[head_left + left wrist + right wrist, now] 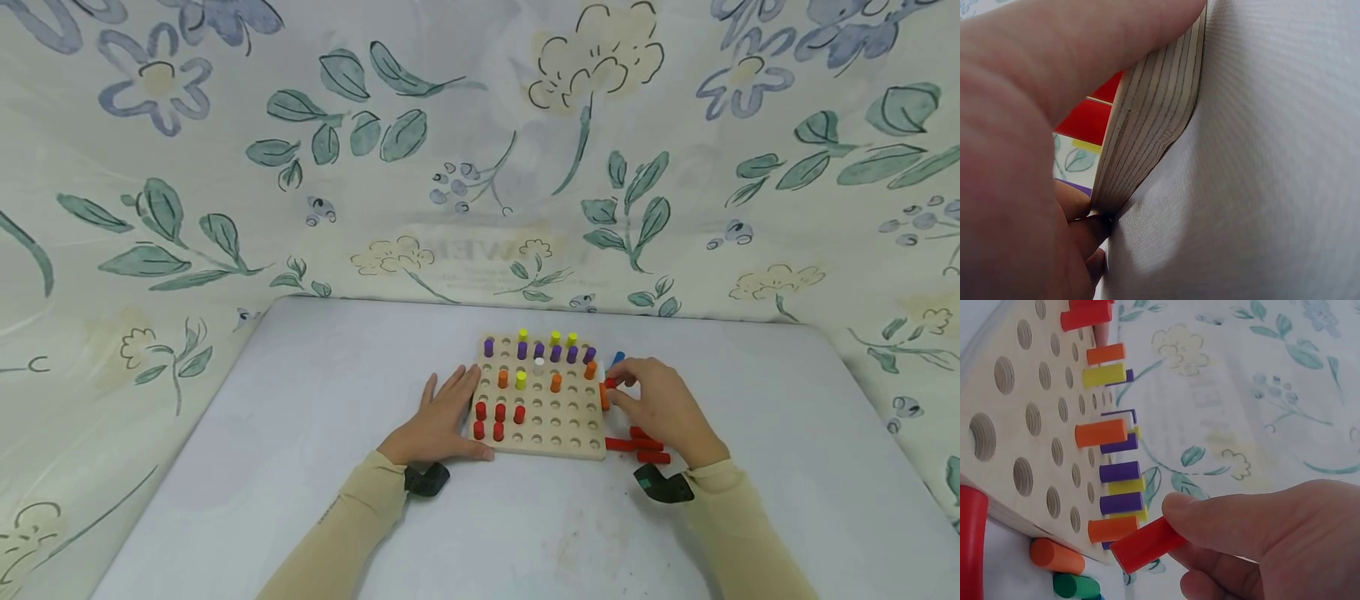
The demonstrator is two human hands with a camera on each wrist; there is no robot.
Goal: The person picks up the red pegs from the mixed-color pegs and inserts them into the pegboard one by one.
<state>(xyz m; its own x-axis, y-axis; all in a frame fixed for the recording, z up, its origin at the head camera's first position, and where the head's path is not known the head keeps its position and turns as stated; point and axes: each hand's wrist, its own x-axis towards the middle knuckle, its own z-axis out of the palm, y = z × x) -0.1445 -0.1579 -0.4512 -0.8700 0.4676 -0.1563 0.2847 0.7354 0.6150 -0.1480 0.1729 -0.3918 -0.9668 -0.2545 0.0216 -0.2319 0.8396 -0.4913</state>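
A wooden pegboard [546,431] lies flat on the table, its surface full of round holes. Standing in it are several red pegs [500,412] at the near left, purple pegs [556,353] towards the back, and orange pegs [556,382], yellow pegs [521,380] and a white peg [539,365]. My left hand [438,423] rests against the board's near left corner, fingers extended along the side and thumb at the front edge. Beyond the board's right edge, my right hand [667,408] pinches a red peg [1147,544] between thumb and fingers, held tilted in the air.
Loose red pegs [654,457] lie right of the board, near its front corner. An orange peg [1057,555] and a green peg [1076,585] lie along that side, with a blue peg [618,359] farther back. Flowered cloth [480,150] hangs behind the white table [337,358].
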